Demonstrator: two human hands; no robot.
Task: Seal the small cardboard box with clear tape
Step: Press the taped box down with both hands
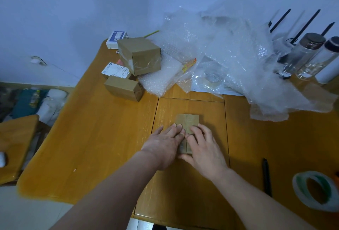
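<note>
A small brown cardboard box (189,120) lies in the middle of the wooden table (102,138), its top flaps closed along a centre seam. My left hand (165,143) rests flat on the left flap with fingers spread. My right hand (203,147) presses flat on the right flap, thumb at the box's near edge. Both hands cover the near half of the box. A roll of clear tape (316,190) with a green core lies at the table's right front, apart from both hands.
Three taped or labelled cardboard boxes (139,55) stand at the back left. A heap of bubble wrap (229,55) fills the back. Glass bottles (302,55) stand at the back right. A black pen (266,176) lies left of the tape roll. A stool (14,138) is at left.
</note>
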